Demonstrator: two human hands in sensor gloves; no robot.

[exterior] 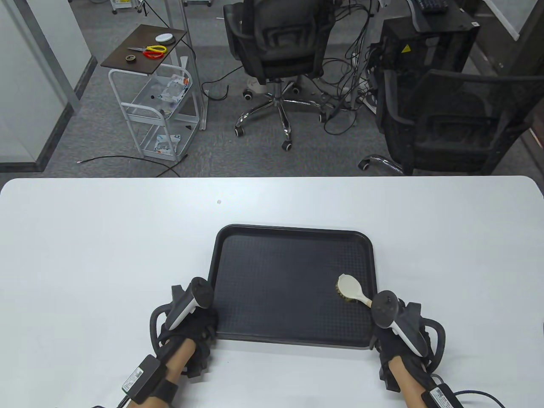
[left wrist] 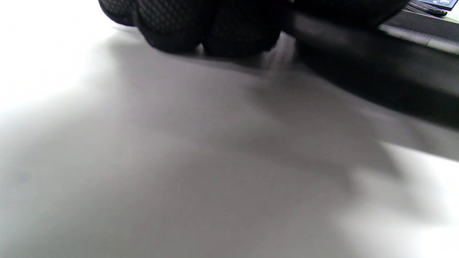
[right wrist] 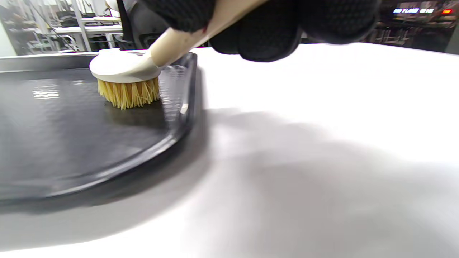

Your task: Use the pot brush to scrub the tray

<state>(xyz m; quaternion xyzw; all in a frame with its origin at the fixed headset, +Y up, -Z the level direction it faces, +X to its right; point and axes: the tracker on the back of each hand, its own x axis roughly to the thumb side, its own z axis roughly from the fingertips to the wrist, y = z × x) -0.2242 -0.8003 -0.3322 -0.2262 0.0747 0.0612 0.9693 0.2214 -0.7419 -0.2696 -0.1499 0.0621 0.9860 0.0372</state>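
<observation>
A black textured tray (exterior: 276,280) lies on the white table. A pot brush (exterior: 351,289) with a cream head and yellow bristles (right wrist: 129,94) stands bristles-down on the tray floor near its right rim. My right hand (exterior: 389,327) grips the brush's cream handle (right wrist: 186,37) just off the tray's right front corner. My left hand (exterior: 193,323) rests at the tray's left front corner, its gloved fingers (left wrist: 200,25) against the tray's edge (left wrist: 376,79); how they hold it is blurred.
The white table (exterior: 106,255) stretches wide on both sides of the tray. Beyond its far edge stand two black office chairs (exterior: 276,46), a white trolley (exterior: 157,97) and loose cables on the floor.
</observation>
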